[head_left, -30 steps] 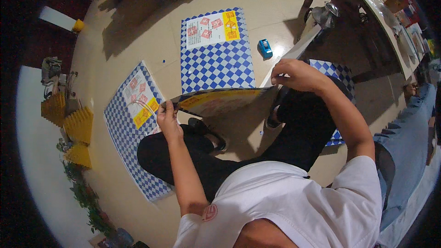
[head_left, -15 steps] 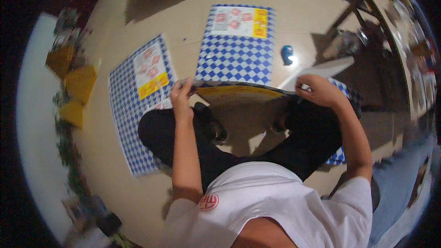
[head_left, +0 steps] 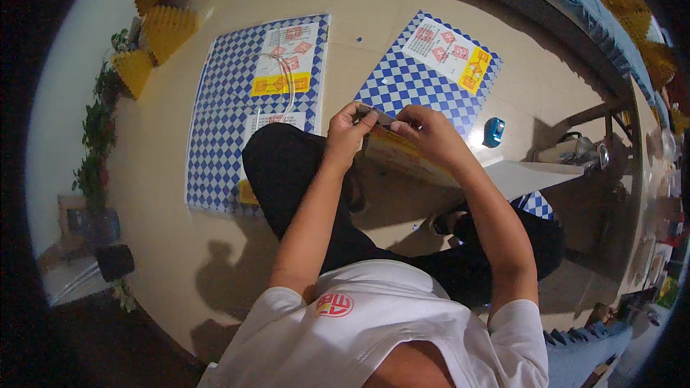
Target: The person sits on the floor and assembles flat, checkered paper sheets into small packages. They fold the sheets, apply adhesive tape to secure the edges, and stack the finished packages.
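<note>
My left hand [head_left: 348, 135] and my right hand [head_left: 430, 135] are close together above the floor between my knees. Both are closed, pinching one edge of a flat printed panel [head_left: 397, 149], which I see nearly edge-on with yellow print on its near side. Just beyond my fingers lies a blue-and-white checkered sheet [head_left: 402, 86] with a white and yellow label; whether it joins the held panel I cannot tell. To the left, flat checkered bags [head_left: 215, 108] with white cords [head_left: 290, 86] lie by my left knee.
A small blue object [head_left: 494, 131] rests on the floor right of the checkered sheet. A white sheet [head_left: 532, 176] and another checkered piece [head_left: 536, 205] are near my right knee. Metal-looking ware [head_left: 568, 149] stands under a table [head_left: 632, 194] at right. Plants [head_left: 97, 144] line the left wall.
My right hand has slid left along the panel's edge, close to my left hand. The view has turned, so the checkered sheet now lies slanted and farther right.
</note>
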